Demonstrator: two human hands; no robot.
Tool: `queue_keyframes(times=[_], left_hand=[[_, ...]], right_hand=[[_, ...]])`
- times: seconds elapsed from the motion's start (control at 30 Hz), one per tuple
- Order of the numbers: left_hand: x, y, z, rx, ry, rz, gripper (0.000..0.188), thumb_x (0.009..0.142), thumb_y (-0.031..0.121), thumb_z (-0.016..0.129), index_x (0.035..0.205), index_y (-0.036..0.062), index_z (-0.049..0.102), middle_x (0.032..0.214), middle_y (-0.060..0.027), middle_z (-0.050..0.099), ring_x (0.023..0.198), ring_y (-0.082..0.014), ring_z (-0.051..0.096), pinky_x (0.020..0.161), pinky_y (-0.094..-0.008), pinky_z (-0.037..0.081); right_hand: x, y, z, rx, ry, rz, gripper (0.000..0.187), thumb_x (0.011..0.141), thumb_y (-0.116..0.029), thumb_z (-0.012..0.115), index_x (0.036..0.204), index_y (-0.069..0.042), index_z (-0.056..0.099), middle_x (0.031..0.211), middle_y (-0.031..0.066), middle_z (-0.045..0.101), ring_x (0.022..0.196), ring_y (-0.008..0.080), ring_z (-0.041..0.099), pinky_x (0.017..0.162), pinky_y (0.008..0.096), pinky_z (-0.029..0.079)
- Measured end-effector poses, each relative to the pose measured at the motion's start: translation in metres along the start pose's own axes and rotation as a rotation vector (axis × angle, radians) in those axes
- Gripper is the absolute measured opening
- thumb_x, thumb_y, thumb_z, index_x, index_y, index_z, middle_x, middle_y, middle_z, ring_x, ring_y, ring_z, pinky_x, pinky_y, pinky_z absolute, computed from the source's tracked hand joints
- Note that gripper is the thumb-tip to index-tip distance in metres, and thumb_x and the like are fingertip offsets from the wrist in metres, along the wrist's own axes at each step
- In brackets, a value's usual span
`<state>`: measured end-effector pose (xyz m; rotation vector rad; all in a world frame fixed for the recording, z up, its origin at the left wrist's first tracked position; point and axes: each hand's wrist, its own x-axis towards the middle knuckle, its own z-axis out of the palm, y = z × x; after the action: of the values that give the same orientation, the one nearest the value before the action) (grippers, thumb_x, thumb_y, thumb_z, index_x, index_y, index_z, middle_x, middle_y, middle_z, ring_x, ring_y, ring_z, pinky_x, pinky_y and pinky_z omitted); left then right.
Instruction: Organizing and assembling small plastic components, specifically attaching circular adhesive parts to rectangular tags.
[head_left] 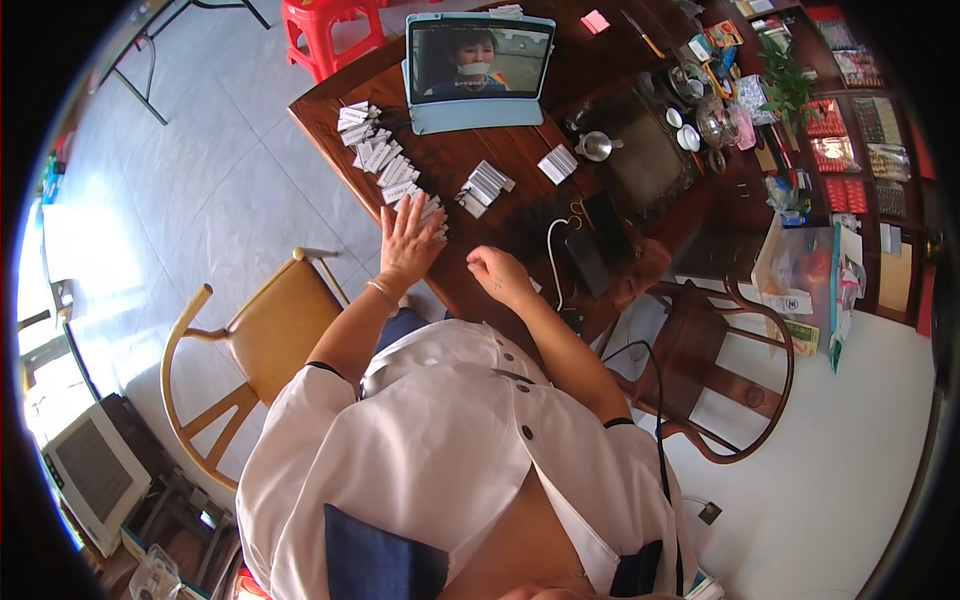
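My left hand (408, 243) lies with its fingers spread on the near end of a long pile of small slim white printed pieces (383, 158), which look like little boxes or strips. This pile runs along the left edge of the dark wooden table (440, 162). To its right, my right hand (503, 277) hovers at the table's near edge, its fingers curled together. Whatever may be in them is hidden. Ahead of the hands, a neat stack of the white pieces (485, 187) sits on the table, and a second small stack (557, 164) is farther right.
A tablet (478, 62) in a light blue case stands at the back, playing a video. Right of my hands are a black phone (586, 263), a white cable (552, 262) and a metal cup (596, 147). Chairs (275, 315) flank me; a red stool (325, 45) stands beyond.
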<state>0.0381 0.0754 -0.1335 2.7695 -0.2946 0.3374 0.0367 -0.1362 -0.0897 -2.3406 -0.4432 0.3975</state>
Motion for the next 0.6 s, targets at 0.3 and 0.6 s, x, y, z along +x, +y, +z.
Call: queue_keyframes(times=[0.3, 0.6], left_hand=[[0.045, -0.061, 0.001, 0.097, -0.106, 0.032, 0.065, 0.082, 0.052, 0.06, 0.141, 0.0316, 0.04, 0.155, -0.0059, 0.022, 0.143, -0.0317, 0.017, 0.111, -0.0607, 0.016], [0.078, -0.107, -0.001, 0.154, -0.08, 0.115, 0.066, 0.084, 0.049, 0.059, 0.143, 0.0305, 0.037, 0.153, -0.0067, 0.026, 0.142, -0.0303, 0.022, 0.109, -0.0585, 0.022]], right_hand=[[-0.04, 0.017, -0.002, 0.268, -0.155, 0.216, 0.017, 0.084, -0.016, 0.066, 0.094, -0.003, 0.064, 0.086, 0.0115, 0.068, 0.079, 0.0211, 0.066, 0.071, 0.032, 0.051], [-0.07, 0.005, -0.019, 0.308, -0.063, 0.285, 0.016, 0.085, -0.014, 0.064, 0.096, -0.004, 0.065, 0.087, 0.0107, 0.067, 0.079, 0.0209, 0.066, 0.072, 0.0318, 0.051]])
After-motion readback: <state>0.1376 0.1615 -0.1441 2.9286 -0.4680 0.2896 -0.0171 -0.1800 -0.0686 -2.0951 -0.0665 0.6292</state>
